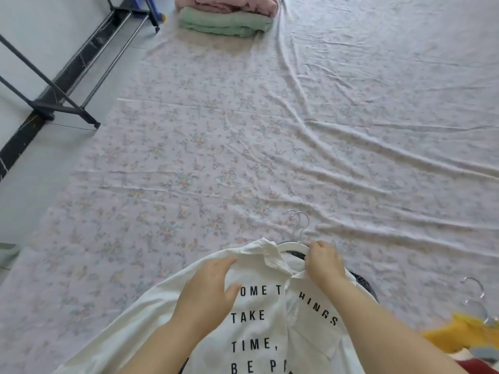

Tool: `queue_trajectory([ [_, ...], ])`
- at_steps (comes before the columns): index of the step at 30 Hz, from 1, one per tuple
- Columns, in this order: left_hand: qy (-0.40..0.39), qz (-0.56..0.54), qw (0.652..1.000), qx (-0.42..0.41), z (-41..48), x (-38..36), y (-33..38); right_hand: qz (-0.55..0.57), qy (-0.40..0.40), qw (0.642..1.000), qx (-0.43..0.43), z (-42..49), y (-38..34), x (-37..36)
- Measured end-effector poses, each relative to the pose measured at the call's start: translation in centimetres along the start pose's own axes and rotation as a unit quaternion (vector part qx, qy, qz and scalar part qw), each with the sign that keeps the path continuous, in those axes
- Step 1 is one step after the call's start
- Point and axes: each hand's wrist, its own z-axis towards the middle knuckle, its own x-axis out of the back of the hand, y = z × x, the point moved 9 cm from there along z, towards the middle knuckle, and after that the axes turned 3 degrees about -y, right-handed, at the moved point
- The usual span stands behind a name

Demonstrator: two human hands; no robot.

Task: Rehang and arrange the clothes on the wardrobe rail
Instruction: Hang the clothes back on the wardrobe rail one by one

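Note:
A white shirt [259, 327] with black printed words lies on the floral sheet [243, 157] at the bottom centre. A white hanger [293, 245] with a silver hook pokes out at its collar, and a second hook shows just behind. My left hand [208, 290] rests flat on the shirt's left shoulder, fingers spread. My right hand [325, 261] curls its fingers over the hanger's arm and the right collar edge. A dark garment peeks out beneath the shirt on the right.
The black metal base of a clothes rack [67, 85] stands at the upper left. Folded pink [229, 4] and green [224, 22] blankets lie at the top. Yellow clothes [464, 336] and more silver hanger hooks [475, 292] sit at the lower right.

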Motion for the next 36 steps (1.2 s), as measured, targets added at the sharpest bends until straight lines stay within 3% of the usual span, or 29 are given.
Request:
queue_trajectory([
  [5, -0.024, -0.001, 0.999, 0.027, -0.2, -1.9, -2.1, -0.023, 0.042, 0.999, 0.018, 1.2, 0.5, -0.9],
  [9, -0.019, 0.000, 0.999, 0.033, -1.3, -1.7, -2.9, 0.074, 0.115, 0.989, 0.047, -1.0, -0.1, 0.7],
  [17, 0.021, -0.033, 0.999, -0.016, -6.7, 1.5, -0.6, 0.185, 0.264, 0.929, 0.182, -13.7, -3.6, 7.2],
  [21, 0.111, -0.057, 0.989, -0.079, -11.8, 5.1, 0.9, 0.179, 0.336, 0.888, 0.258, -22.9, -7.8, 11.8],
  [26, 0.252, -0.059, 0.952, -0.164, -21.7, 9.9, -0.1, 0.180, 0.383, 0.849, 0.315, -36.4, -13.8, 16.8],
  [34, 0.490, -0.073, 0.852, -0.171, -43.9, 18.7, -8.7, 0.171, 0.254, 0.862, 0.403, -55.0, -25.8, 16.7],
  [36, 0.531, -0.057, 0.829, -0.163, -49.5, 20.6, -11.4, 0.178, 0.232, 0.844, 0.450, -59.8, -29.6, 16.2],
])
